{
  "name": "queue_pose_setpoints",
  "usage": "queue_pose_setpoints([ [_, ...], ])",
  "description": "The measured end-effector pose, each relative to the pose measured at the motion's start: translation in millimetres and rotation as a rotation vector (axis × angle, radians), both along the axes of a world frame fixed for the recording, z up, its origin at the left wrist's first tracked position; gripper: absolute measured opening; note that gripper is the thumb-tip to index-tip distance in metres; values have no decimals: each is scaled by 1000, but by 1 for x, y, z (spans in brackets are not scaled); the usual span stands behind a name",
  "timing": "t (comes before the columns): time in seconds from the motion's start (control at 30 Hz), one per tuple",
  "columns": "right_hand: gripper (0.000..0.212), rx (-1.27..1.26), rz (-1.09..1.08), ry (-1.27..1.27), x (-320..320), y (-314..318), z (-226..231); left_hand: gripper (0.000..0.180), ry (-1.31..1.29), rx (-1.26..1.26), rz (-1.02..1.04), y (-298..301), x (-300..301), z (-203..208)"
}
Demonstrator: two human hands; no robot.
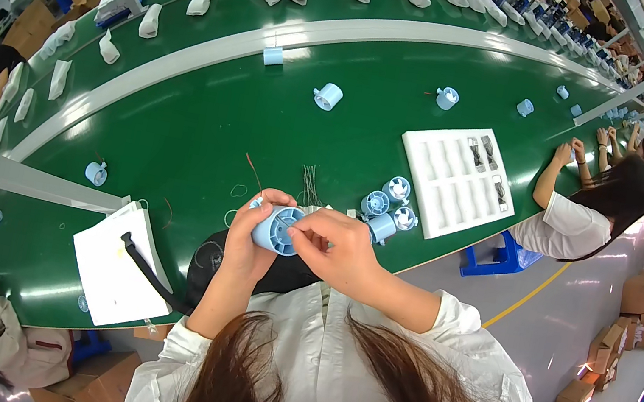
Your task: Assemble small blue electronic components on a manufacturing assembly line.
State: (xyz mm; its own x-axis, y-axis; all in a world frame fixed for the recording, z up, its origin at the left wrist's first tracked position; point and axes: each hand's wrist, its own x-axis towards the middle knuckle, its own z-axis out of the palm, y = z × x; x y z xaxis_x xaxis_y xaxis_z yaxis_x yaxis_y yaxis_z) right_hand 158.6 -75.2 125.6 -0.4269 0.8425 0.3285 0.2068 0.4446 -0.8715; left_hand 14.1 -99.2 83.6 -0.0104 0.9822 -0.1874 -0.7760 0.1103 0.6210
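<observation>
My left hand (239, 245) is wrapped round a light blue plastic cylinder (263, 234), a fan-like housing with spokes inside its open end, which faces my right. A thin red wire (253, 172) rises beside the left fingertips. The right hand (344, 248) has its thumb and fingers pinched at the cylinder's open face; whatever they grip there is too small to make out. Just beyond my hands lies a bundle of thin wires (309, 187). Several similar blue housings (376, 203) are clustered to its right, some showing white fan blades inside.
A white foam tray (432, 188) with several black coiled cables lies right of the housings. White sheets (96, 282) with a black strap (147, 263) are at left, near a metal post (25, 173). At right, a co-worker (581, 221) sits. More housings (327, 97) dot the green table.
</observation>
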Motion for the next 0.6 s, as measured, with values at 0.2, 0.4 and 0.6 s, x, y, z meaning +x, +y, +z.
queue_pose_setpoints([
  [0.2,13,-64,68,-38,0,-2,4,26,33,11,0,-3,1,3],
  [0.4,11,-82,90,-71,1,-2,7,29,-22,35,27,-4,3,1],
  [0.6,9,-72,119,-53,0,-2,8,27,-16,58,21,-5,3,2],
])
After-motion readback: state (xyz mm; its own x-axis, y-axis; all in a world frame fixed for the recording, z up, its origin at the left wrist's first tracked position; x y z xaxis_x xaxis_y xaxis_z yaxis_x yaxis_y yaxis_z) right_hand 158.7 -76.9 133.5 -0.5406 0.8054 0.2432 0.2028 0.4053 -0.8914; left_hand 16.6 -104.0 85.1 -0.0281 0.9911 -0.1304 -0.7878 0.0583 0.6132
